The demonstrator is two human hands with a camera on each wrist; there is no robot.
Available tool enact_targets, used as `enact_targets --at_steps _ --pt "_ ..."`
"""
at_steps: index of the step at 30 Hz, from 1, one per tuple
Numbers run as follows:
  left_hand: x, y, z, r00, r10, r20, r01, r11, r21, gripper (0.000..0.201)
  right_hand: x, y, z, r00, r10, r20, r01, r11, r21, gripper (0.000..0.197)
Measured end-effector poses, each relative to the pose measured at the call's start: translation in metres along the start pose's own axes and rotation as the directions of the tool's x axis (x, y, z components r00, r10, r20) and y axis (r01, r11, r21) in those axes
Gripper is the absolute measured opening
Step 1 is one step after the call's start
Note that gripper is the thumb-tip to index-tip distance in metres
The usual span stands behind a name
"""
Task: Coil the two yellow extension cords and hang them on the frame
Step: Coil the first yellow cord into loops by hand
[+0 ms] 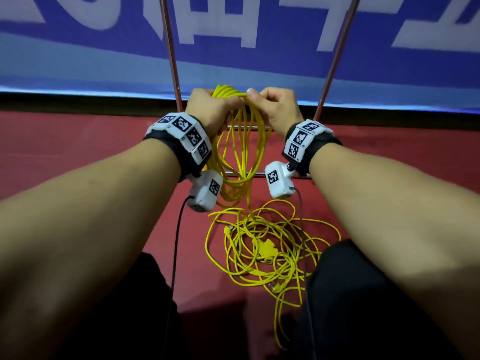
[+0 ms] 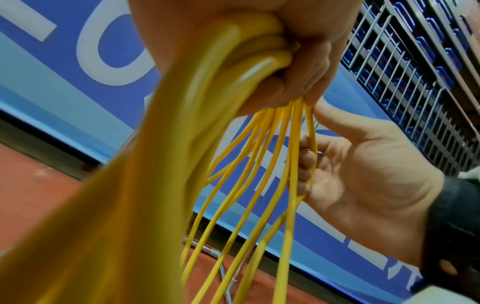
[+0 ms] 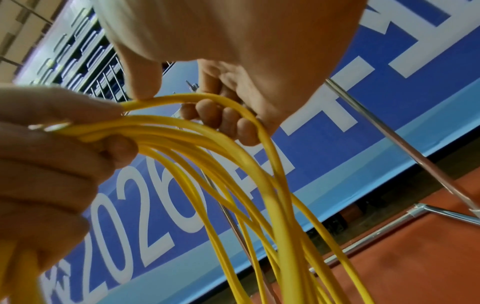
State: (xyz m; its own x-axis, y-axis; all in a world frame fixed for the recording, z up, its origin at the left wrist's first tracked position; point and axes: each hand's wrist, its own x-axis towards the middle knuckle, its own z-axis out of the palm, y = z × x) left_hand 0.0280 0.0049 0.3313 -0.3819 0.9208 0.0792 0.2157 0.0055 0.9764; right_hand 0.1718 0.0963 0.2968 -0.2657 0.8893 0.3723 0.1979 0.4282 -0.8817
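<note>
Yellow cord coil (image 1: 241, 141) in both hands.

The red floor (image 1: 78, 162) carries a loose tangle of yellow extension cord (image 1: 270, 253) (plug ends buried in it) below the gripping hands, and the metal frame (image 1: 262, 174) beyond them.

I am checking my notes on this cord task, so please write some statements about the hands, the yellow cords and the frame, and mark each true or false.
1. The left hand grips a bundle of yellow cord loops. True.
2. The right hand is empty and away from the cord. False: it pinches a strand at the top of the bundle.
3. Loose yellow cord lies on the red floor. True.
4. A coil already hangs on the metal frame. False: none hangs there.
</note>
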Motion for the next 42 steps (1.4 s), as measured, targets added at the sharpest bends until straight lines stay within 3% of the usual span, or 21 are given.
enact_targets --at_steps 5,8,10,12,15,17,19,22,27,31,34,37,42 --pt "0.005 0.000 -0.015 0.999 0.004 -0.034 -0.005 1.000 -0.008 0.027 0.005 0.006 0.004 0.998 -0.012 0.068 0.013 1.000 -0.019 0.026" --pt "0.005 -0.002 -0.023 0.999 0.020 -0.051 -0.019 1.000 0.020 0.028 -0.003 0.024 0.006 0.979 0.126 0.159 -0.100 0.981 -0.165 0.037" --pt "0.005 -0.005 -0.028 0.998 0.013 -0.058 -0.012 1.000 0.020 0.029 -0.015 0.033 0.004 0.923 0.271 0.272 -0.222 0.955 -0.196 0.049" --pt "0.003 -0.009 -0.033 0.998 0.003 -0.068 -0.001 1.000 0.021 0.030 -0.025 0.031 0.000 0.872 0.374 0.317 -0.354 0.928 -0.121 0.051" --pt "0.003 -0.015 -0.042 0.996 -0.027 -0.085 0.025 1.000 -0.015 0.034 -0.022 0.018 -0.008 0.879 0.426 0.213 -0.459 0.877 0.143 0.056" --pt "0.003 -0.016 -0.045 0.997 -0.043 -0.067 0.041 0.998 -0.037 0.034 -0.016 0.011 -0.012 0.925 0.371 0.077 -0.379 0.905 0.194 0.062" --pt "-0.001 -0.016 -0.044 0.997 -0.076 0.011 0.076 0.997 -0.017 0.032 -0.013 0.011 -0.014 0.965 0.261 -0.028 -0.259 0.963 0.075 0.059" --pt "-0.008 -0.018 -0.040 0.976 -0.157 0.148 0.155 0.988 0.026 0.029 -0.012 0.008 -0.016 0.989 0.145 -0.039 -0.149 0.984 -0.100 0.052" --pt "-0.014 -0.024 -0.042 0.898 -0.291 0.330 0.296 0.954 0.034 0.016 -0.008 0.016 -0.020 0.992 0.101 -0.072 -0.102 0.995 -0.012 0.046" --pt "-0.015 -0.020 -0.034 0.920 -0.266 0.288 0.260 0.964 0.061 0.018 -0.014 0.001 -0.007 0.996 0.070 0.052 -0.064 0.992 -0.110 0.044" --pt "-0.015 -0.018 -0.023 0.943 -0.220 0.249 0.201 0.975 0.099 0.013 -0.014 -0.004 0.005 0.997 0.059 0.055 -0.050 0.986 -0.157 0.048" --pt "-0.012 -0.020 -0.013 0.970 -0.166 0.176 0.145 0.982 0.125 0.023 -0.015 -0.003 0.011 0.997 0.052 0.061 -0.042 0.987 -0.154 0.056" --pt "-0.006 -0.016 -0.012 0.997 -0.073 -0.017 0.074 0.985 0.157 0.034 -0.016 0.008 0.007 0.991 0.055 0.118 -0.041 0.992 -0.119 0.037"
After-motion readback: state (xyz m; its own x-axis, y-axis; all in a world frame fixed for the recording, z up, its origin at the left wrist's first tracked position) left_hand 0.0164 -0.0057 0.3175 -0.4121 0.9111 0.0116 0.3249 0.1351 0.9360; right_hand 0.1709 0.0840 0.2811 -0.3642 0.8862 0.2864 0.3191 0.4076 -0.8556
